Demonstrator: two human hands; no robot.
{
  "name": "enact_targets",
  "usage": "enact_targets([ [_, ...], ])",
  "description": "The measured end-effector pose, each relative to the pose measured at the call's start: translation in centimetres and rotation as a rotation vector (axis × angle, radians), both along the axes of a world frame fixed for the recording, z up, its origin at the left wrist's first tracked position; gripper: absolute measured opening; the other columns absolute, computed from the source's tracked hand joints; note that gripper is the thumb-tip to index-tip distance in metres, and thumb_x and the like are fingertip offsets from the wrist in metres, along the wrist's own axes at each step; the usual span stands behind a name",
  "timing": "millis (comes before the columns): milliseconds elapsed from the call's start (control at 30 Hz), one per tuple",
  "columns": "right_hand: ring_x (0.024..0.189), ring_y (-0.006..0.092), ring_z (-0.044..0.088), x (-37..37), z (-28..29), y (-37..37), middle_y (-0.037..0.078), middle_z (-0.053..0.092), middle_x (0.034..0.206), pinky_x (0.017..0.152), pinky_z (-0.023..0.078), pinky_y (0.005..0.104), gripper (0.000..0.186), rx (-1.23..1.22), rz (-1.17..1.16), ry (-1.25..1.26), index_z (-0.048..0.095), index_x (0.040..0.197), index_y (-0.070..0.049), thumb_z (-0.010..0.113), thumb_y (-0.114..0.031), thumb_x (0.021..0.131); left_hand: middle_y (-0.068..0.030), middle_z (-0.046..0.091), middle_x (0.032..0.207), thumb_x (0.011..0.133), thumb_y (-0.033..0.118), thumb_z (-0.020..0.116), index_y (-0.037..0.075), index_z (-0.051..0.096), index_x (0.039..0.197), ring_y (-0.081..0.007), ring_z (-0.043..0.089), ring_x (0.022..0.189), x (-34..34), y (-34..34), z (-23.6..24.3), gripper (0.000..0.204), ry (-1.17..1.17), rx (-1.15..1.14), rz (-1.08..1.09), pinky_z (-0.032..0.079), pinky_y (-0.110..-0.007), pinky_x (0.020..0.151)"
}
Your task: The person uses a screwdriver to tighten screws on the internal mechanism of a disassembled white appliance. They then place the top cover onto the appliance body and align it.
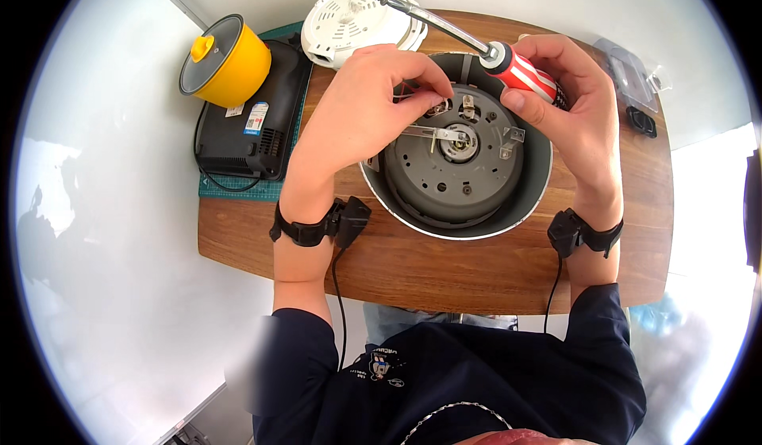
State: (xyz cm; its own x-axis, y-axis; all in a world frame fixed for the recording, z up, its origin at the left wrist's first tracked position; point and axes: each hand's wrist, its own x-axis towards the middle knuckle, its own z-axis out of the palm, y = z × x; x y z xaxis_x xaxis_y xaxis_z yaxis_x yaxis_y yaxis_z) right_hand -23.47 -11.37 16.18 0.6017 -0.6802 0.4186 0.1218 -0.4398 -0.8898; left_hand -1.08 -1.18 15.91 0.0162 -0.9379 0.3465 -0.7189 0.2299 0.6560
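Observation:
In my right hand point(567, 88) is a screwdriver point(520, 73) with a red and white handle. Its metal shaft points up and to the left, away from the work. My left hand point(373, 104) pinches with thumb and fingertips at a small metal part by a thin reddish wire; the fingers mostly hide what they hold. Below both hands stands a round grey metal appliance body point(456, 171), open side up. Inside it are a round plate with holes, metal brackets point(512, 139) and a central hub point(459, 142) with a metal strip.
Behind my left hand lies a white round vented cover point(357, 24). On the left, a yellow pot point(238, 72) with a lid sits on a black appliance point(242, 147), over a green cutting mat point(230, 187). Clear plastic packaging point(627, 72) and a small black item point(641, 122) lie at right.

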Motion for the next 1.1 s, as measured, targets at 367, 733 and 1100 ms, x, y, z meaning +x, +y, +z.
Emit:
enact_targets([
  [367, 0.096, 0.0091, 0.067, 0.2, -0.1, 0.0, 0.004, 0.074, 0.104, 0.087, 0.055, 0.0258, 0.036, 0.008, -0.019, 0.018, 0.069, 0.114, -0.001, 0.086, -0.010, 0.084, -0.0071, 0.072, 0.087, 0.086, 0.004, 0.074, 0.003, 0.075, 0.093, -0.0206, 0.068, 0.080, 0.3, 0.5, 0.3, 0.008, -0.016, 0.006, 0.015, 0.052, -0.032, 0.072],
  [733, 0.095, 0.0091, 0.067, 0.2, -0.2, 0.0, 0.003, 0.074, 0.102, 0.086, 0.055, 0.0253, 0.035, 0.003, -0.029, 0.038, 0.070, 0.113, -0.002, 0.086, -0.010, 0.083, -0.0068, 0.070, 0.083, 0.087, 0.003, 0.070, 0.003, 0.072, 0.094, -0.0198, 0.068, 0.075, 0.2, 1.2, 0.8, 0.007, -0.094, 0.039, 0.020, 0.051, -0.031, 0.067],
  [1100, 0.092, 0.0093, 0.068, -0.5, 0.3, 0.0, 0.003, 0.074, 0.101, 0.085, 0.055, 0.0255, 0.032, -0.071, -0.112, 0.079, 0.071, 0.111, -0.003, 0.083, -0.006, 0.082, -0.0063, 0.071, 0.079, 0.089, 0.005, 0.069, 0.003, 0.068, 0.096, -0.0165, 0.068, 0.077, -0.1, 0.8, 0.5, 0.007, -0.038, 0.112, 0.072, 0.052, -0.030, 0.070],
])
